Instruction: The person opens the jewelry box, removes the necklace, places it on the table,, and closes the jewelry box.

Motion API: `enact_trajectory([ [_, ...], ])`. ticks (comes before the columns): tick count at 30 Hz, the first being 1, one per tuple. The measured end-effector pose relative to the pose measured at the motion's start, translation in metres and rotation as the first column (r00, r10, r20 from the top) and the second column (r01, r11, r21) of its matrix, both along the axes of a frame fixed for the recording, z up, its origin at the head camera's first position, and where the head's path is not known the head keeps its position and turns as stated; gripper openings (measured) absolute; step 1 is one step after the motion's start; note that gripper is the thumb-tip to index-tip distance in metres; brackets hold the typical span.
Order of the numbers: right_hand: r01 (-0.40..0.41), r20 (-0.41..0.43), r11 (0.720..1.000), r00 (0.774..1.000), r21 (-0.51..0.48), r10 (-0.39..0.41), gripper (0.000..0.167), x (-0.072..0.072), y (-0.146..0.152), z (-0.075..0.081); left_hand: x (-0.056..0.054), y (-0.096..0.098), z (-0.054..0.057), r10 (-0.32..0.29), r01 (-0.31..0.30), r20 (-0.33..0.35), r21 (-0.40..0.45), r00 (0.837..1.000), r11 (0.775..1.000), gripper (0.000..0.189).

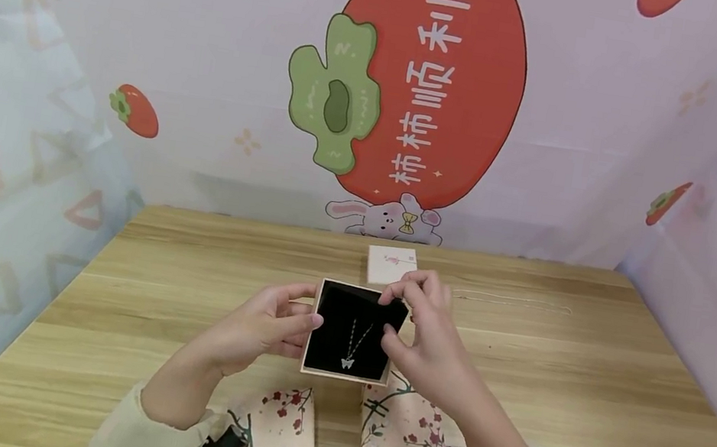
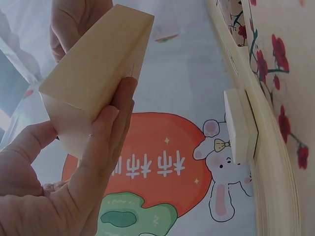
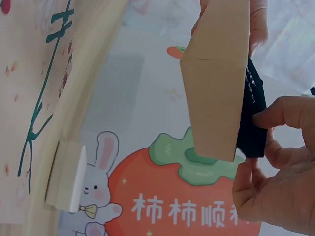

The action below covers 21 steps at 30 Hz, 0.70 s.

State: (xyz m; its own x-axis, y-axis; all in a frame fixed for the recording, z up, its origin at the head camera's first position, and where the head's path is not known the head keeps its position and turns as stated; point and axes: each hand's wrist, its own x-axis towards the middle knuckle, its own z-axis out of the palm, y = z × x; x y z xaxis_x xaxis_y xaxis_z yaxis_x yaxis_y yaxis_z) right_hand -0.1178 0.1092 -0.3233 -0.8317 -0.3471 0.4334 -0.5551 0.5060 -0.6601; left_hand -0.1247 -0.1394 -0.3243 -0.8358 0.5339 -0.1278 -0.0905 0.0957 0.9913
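A small open cardboard jewelry box [image 1: 342,376] is held up over the table, tilted toward me. My left hand [image 1: 263,321] grips its left side, thumb on the rim and fingers behind; in the left wrist view the fingers [image 2: 101,132] press the plain outer wall. Inside lies a black pad [image 1: 332,328] carrying a silver necklace [image 1: 347,363] with a butterfly pendant. My right hand [image 1: 428,334] pinches the pad's right edge between thumb and fingers. The right wrist view shows that edge of the black pad [image 3: 253,132] standing out past the box wall [image 3: 216,103].
A small white box [image 1: 391,265] with a pink print stands at the back of the wooden table. Right of it lies a thin chain [image 1: 514,301]. Two flower-patterned boxes lie near me, one front left [image 1: 278,435] and one front right [image 1: 399,434], under my forearms.
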Motion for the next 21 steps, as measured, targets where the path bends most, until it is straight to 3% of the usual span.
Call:
enact_trajectory([
  [4,-0.011,-0.060,0.998,0.998,0.058,0.014,0.024,0.0027,0.0000,0.0025,0.0001,-0.0017,-0.0008,-0.001,0.001,-0.016,-0.011,1.000,1.000,0.053],
  [8,-0.053,-0.017,0.997,0.998,0.057,0.054,0.021,0.0037,0.0024,0.0045,-0.0019,-0.0025,-0.0018,-0.006,0.006,-0.014,-0.008,1.000,1.000,0.055],
  [14,-0.102,0.067,0.993,0.992,-0.059,0.106,0.022,0.0031,0.0054,0.0062,-0.0046,-0.0053,-0.0039,-0.013,0.013,0.010,0.005,1.000,1.000,0.057],
  [21,-0.061,0.171,0.977,0.981,-0.206,0.097,0.023,-0.0005,0.0070,0.0052,-0.0052,-0.0092,-0.0036,-0.002,0.002,0.019,-0.012,1.000,1.000,0.059],
])
